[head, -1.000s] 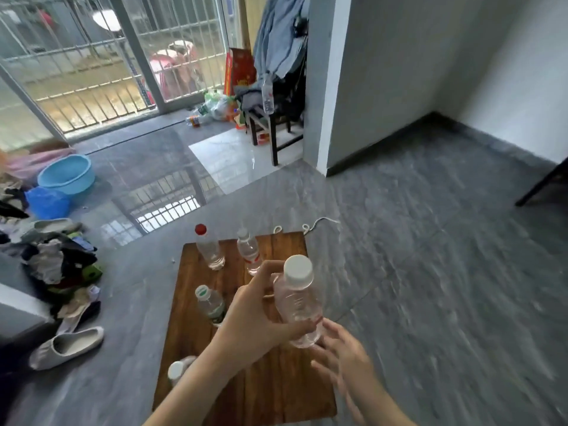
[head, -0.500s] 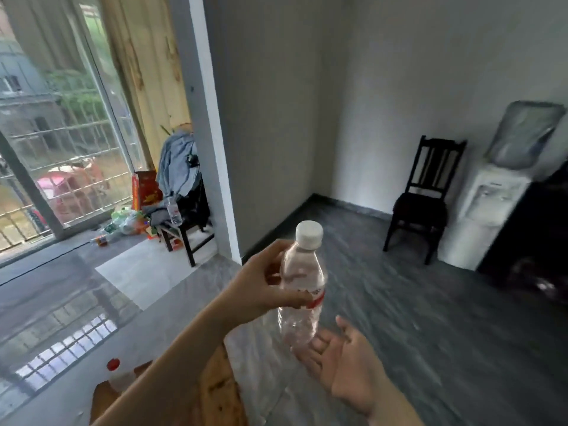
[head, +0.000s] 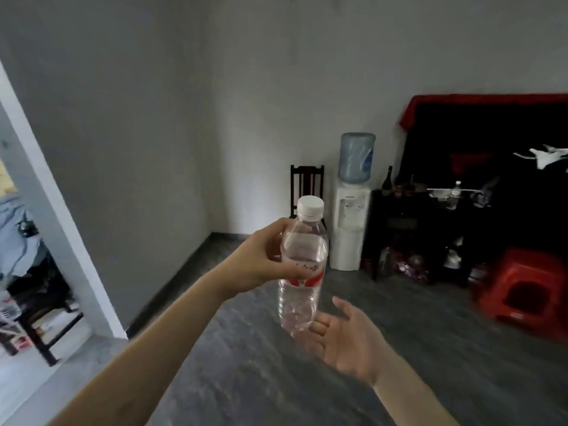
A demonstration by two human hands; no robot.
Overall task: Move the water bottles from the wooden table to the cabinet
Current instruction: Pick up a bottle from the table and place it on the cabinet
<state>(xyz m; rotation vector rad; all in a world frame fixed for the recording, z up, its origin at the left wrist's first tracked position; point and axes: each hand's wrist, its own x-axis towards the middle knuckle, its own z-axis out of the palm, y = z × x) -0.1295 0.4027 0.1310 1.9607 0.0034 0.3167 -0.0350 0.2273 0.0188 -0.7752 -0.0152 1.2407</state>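
While upright in the left hand's [head: 261, 259] curled grip, 1 clear, seemingly empty water bottle [head: 302, 265], right hand [head: 347, 336] open beneath.

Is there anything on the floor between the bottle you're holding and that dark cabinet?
Nothing visible blocks the way. The water bottle is in the left hand, and bare grey floor runs to the dark cabinet. The water dispenser stands left of it and the red stool right.
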